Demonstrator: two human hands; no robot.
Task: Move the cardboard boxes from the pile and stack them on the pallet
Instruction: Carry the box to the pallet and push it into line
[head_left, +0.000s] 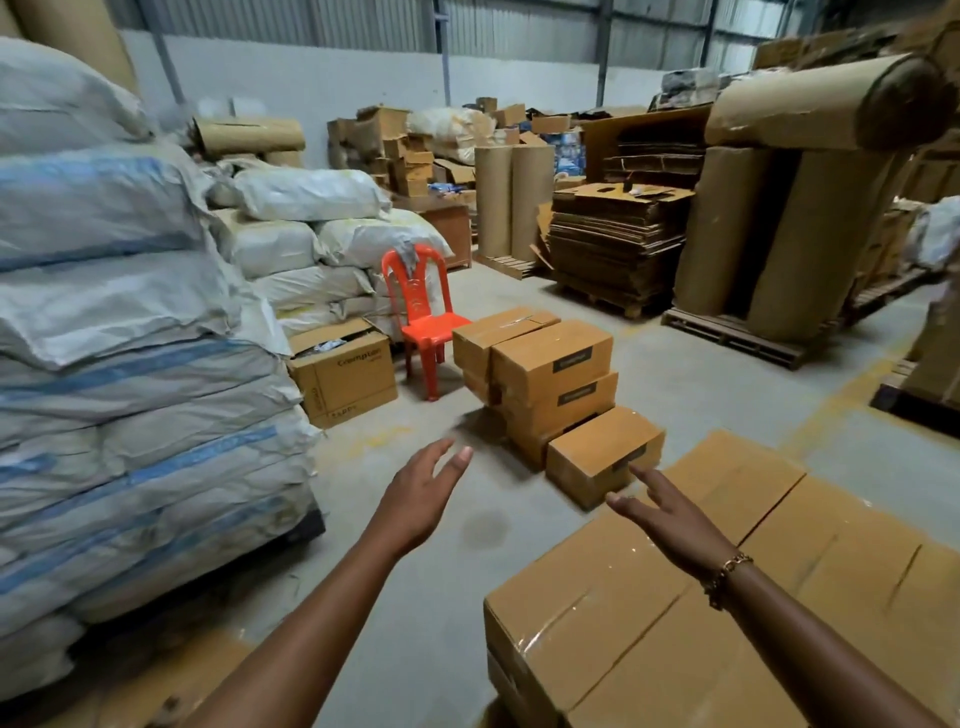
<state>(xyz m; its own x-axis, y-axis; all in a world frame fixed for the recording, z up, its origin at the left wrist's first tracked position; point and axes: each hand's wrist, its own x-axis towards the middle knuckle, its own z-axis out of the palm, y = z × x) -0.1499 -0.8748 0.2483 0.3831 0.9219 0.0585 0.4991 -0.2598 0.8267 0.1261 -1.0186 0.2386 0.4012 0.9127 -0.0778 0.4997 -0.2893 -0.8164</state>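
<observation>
A small pile of shut brown cardboard boxes (550, 374) sits on the floor (701, 395) with one low box (605, 454) beside it, and big taped boxes (727, 597) lie flat up close.

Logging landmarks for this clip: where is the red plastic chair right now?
In the head view, the red plastic chair stands left of centre, just left of the pile of cardboard boxes, with white sacks behind it.
</observation>
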